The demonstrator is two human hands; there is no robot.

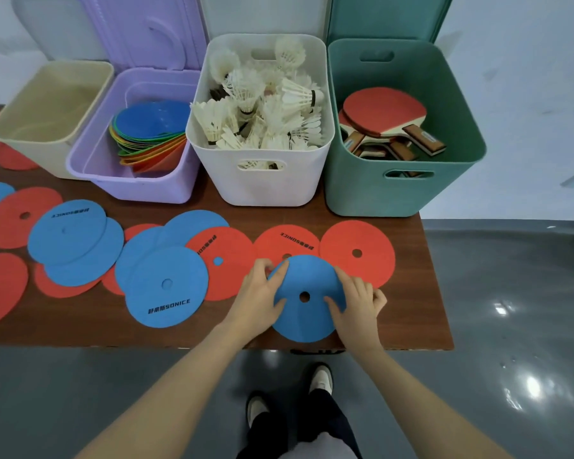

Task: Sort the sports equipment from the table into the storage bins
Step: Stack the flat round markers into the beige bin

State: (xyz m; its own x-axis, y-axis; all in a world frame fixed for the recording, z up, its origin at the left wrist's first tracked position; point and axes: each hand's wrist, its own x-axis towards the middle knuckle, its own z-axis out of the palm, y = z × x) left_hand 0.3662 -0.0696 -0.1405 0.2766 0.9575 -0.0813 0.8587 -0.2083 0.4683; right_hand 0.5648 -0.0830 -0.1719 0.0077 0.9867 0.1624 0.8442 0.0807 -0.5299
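Both hands on one blue disc at the near edge of the table, right of centre. Left hand grips the disc's left rim, fingers curled over the top edge, thumb pressing on the face. Right hand holds the right rim the same way, thumb on the face near the centre hole. The disc looks lifted or bowed slightly off the surface; cannot tell whether its near edge is touching the table.

Behind it lie two red discs, partly overlapped by the blue one. More blue and red discs are spread leftward in overlapping heaps.

Bins along the back: beige bin with no contents visible, purple bin holding stacked coloured cones, white bin full of shuttlecocks, green bin with paddles.

Risks, as judged:
- The disc is thin and floppy. Held at opposite rims it may fold or sag and slip a thumb.
- A red disc underneath may cling and ride up with it, then drop off the table edge, which is close.
- Bin choice is unclear. No bin shows flat discs; the beige one seems the likely home, and it is farthest from the hands, across the other bins.
- A long reach to the left could brush the shuttlecocks or drag the loose heaps.
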